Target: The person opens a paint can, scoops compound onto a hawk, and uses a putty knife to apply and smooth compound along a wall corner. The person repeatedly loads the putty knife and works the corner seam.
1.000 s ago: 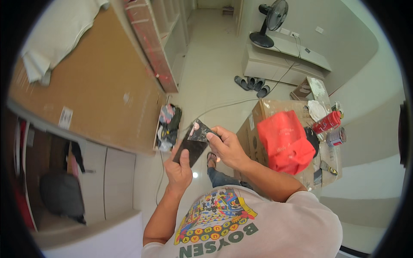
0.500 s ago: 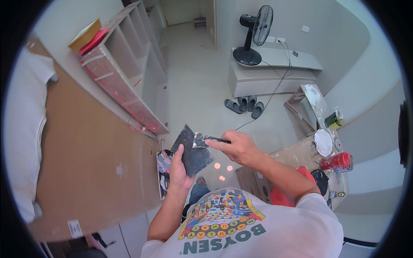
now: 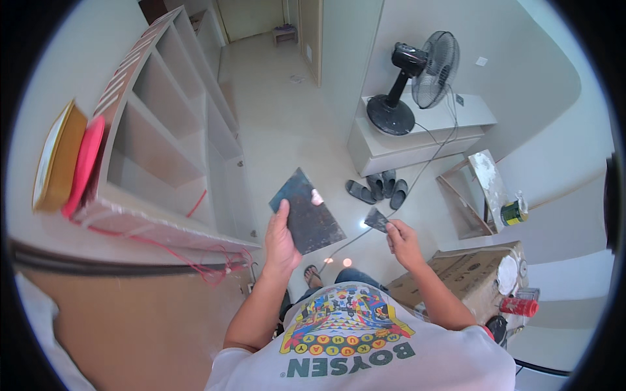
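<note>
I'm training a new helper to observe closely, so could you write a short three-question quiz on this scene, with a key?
1. Which hand holds the large dark plate?
2. True or false: the small scraper is touching the plate.
3. How many dark slippers lie on the floor near the low white cabinet? A: two; B: three; C: four.

Key:
1. The left hand.
2. False; a gap shows between them, with the scraper in the right hand.
3. C.
</note>
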The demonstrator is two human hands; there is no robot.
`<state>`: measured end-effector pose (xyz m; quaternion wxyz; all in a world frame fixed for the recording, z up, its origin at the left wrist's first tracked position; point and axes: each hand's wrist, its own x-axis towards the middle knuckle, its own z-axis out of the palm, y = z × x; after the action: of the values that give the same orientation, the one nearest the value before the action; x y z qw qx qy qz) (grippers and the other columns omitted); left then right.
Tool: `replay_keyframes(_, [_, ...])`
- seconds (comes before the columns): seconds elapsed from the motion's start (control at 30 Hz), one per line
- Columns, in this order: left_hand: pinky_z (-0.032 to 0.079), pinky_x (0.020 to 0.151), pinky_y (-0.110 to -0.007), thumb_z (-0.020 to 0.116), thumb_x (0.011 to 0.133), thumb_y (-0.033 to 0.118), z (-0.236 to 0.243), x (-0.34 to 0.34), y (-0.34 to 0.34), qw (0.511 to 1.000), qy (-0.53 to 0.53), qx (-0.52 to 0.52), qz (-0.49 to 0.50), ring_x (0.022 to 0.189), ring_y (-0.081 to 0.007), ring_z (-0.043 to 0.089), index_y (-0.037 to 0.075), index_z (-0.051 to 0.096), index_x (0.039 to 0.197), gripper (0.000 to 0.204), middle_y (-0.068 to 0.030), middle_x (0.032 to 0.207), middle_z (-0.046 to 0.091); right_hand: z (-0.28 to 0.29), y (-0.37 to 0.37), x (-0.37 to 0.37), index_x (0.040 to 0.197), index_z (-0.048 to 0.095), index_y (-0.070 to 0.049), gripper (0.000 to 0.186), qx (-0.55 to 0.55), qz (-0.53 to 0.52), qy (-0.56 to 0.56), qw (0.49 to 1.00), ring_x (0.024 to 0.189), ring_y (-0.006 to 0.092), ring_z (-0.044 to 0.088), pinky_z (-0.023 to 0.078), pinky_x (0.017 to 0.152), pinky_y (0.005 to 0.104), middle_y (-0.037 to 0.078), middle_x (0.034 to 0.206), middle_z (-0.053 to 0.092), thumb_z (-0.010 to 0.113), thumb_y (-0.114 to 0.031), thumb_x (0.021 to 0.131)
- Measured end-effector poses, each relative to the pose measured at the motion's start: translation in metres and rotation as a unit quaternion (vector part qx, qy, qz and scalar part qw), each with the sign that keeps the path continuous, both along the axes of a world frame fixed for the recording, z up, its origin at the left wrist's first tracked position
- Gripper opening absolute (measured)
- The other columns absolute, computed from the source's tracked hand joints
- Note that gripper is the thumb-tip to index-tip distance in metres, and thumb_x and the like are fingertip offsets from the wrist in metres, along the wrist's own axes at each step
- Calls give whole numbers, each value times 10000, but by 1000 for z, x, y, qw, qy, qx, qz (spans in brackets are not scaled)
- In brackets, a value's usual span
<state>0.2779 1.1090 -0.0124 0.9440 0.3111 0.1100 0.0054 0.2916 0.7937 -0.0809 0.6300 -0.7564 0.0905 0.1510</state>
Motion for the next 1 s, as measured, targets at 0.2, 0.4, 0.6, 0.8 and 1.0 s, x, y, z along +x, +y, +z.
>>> replay_keyframes(0.2, [526, 1085, -361, 516, 1166, 383, -25, 163, 36, 995, -16, 91, 43, 1272, -183, 647, 44, 544, 1491, 470, -91, 1410, 661, 17, 56, 125, 1127, 673, -33, 289, 184, -172, 31, 967, 562, 95, 495, 397, 512, 259, -15, 693, 543, 626, -319, 1120])
replay_keyframes(0.4, [526, 1031, -332, 471, 1186, 345, -26, 356, 70, 961, -86, 242, 102, 1187, -158, 661, 3, 567, 1457, 446, -92, 1343, 676, 58, 176, 327, 1128, 667, -16, 268, 219, -33, -61, 973, 563, 77, 494, 397, 517, 259, -16, 702, 544, 615, -279, 1130])
replay_keyframes(0.6, [516, 1025, -324, 501, 1174, 275, -4, 500, 140, 871, -106, 473, 87, 1162, -159, 653, -69, 645, 1391, 431, -119, 1287, 710, 84, 275, 523, 1120, 661, -6, 291, 225, -2, -9, 974, 562, 67, 485, 385, 511, 255, -20, 686, 537, 604, -290, 1139])
replay_keyframes(0.8, [560, 991, -361, 529, 1160, 259, -32, 674, 242, 892, -66, 446, 22, 1147, -189, 702, -53, 632, 1415, 416, -134, 1284, 736, 73, 358, 727, 1169, 699, -19, 271, 226, 81, -87, 967, 585, 74, 517, 425, 542, 261, -20, 698, 549, 589, -265, 1147])
replay_keyframes(1.0, [617, 1008, -438, 586, 1118, 306, -31, 877, 342, 985, 75, -138, -73, 1124, -267, 749, 36, 625, 1393, 387, -138, 1284, 739, 83, 430, 935, 1345, 757, -96, 404, -88, 229, -555, 795, 775, 235, 665, 560, 668, 359, 80, 869, 664, 760, -26, 947])
